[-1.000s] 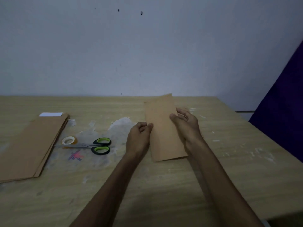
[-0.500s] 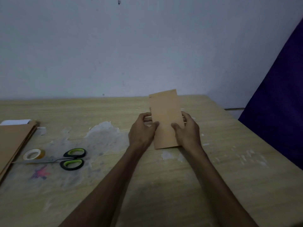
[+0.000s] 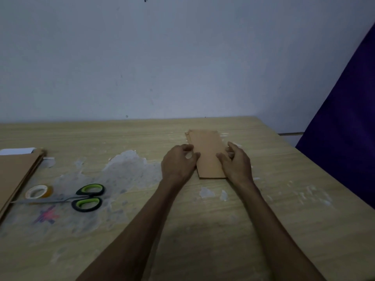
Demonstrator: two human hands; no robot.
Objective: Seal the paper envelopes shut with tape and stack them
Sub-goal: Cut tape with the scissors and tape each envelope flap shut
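Note:
A brown paper envelope (image 3: 207, 153) lies flat on the wooden table (image 3: 274, 199), toward the far right. Edges of other envelopes show under its far left corner. My left hand (image 3: 178, 162) holds its left edge, with the thumb on top and the fingers curled. On the opposite edge my right hand (image 3: 236, 162) grips the same way. A pile of brown envelopes (image 3: 16, 173) sits at the left edge of the view. A roll of tape (image 3: 38, 191) lies next to that pile.
Scissors (image 3: 83, 197) with green and black handles lie beside the tape. A white sheet (image 3: 17, 151) sticks out behind the left pile. Worn white patches mark the tabletop. A purple cloth (image 3: 345, 128) hangs at the right, past the table edge.
Both hands carried the envelope away from me, then lowered it from upright to flat on the table. The view has turned right, so the left pile is now at the frame edge.

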